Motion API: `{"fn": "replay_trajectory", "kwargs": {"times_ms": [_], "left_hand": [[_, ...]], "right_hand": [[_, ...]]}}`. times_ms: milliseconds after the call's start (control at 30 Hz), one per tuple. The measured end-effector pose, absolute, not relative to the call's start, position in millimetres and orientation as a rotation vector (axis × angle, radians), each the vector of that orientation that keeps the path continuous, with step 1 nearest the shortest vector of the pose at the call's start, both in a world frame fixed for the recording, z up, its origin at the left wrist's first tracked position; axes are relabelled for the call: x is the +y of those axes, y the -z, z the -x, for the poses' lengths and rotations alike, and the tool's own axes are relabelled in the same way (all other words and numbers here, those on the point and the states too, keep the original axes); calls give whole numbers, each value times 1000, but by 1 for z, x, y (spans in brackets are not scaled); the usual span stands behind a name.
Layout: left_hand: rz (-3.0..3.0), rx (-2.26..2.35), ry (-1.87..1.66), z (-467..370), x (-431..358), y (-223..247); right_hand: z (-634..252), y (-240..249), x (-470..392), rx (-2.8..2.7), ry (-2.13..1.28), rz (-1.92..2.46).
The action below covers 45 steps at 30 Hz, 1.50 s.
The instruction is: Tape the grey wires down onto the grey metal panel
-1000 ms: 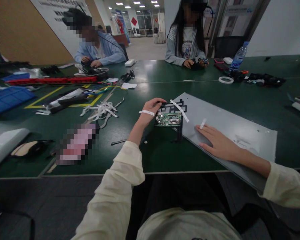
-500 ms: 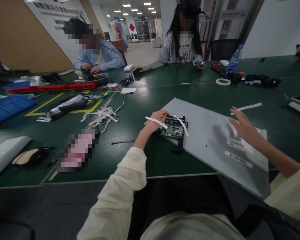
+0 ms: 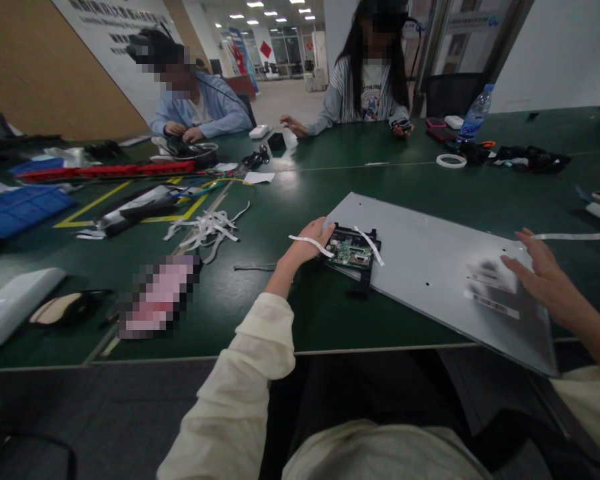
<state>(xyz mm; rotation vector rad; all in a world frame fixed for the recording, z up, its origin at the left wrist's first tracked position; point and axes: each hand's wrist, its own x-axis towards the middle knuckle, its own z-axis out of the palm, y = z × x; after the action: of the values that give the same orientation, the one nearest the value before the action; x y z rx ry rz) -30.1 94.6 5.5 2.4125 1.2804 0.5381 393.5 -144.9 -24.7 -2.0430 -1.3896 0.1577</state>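
Observation:
My left hand [image 3: 309, 243] is closed on the left edge of a green circuit board [image 3: 347, 255] in a black frame. A white strip [image 3: 317, 245] lies across that hand, and another strip [image 3: 369, 245] crosses the board. Beneath the board's right part lies a large grey panel [image 3: 415, 250] with printed labels, its near right corner jutting past the table edge. Above the panel's right end is my right hand [image 3: 547, 277], thumb apart from the index finger. A white strip [image 3: 570, 237] sticks out to the right from its fingertips.
A pile of white strips [image 3: 207, 230] and a pixelated pink object [image 3: 160, 293] are on the green table [image 3: 290, 320] at left. A blue crate [image 3: 23, 210] stands farther left. Two people sit opposite. A tape ring [image 3: 451, 161] and bottle [image 3: 475, 115] are back right.
My right hand has moved right with its strip, over the panel's right end. My left hand remains at the board. A person's hand opposite has lifted off a black object.

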Motion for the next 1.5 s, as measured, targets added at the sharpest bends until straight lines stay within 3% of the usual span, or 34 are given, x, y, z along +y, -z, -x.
{"fn": "replay_trajectory", "kwargs": {"times_ms": [367,767,1167,1500], "left_hand": [[-2694,1250,-203,57,39,-23],[-2365,1791,-347,98,-49,-28],[-2514,1304,-226,117,-41,-46],[-2418,1147,-390,93,-8,-79]], "right_hand": [[-390,20,-116,-1454,-130,1968],[-358,24,-38,-1749,-93,1768],[-345,31,-28,-1727,-128,1748],[-343,28,-29,-1652,-190,1729]]}}
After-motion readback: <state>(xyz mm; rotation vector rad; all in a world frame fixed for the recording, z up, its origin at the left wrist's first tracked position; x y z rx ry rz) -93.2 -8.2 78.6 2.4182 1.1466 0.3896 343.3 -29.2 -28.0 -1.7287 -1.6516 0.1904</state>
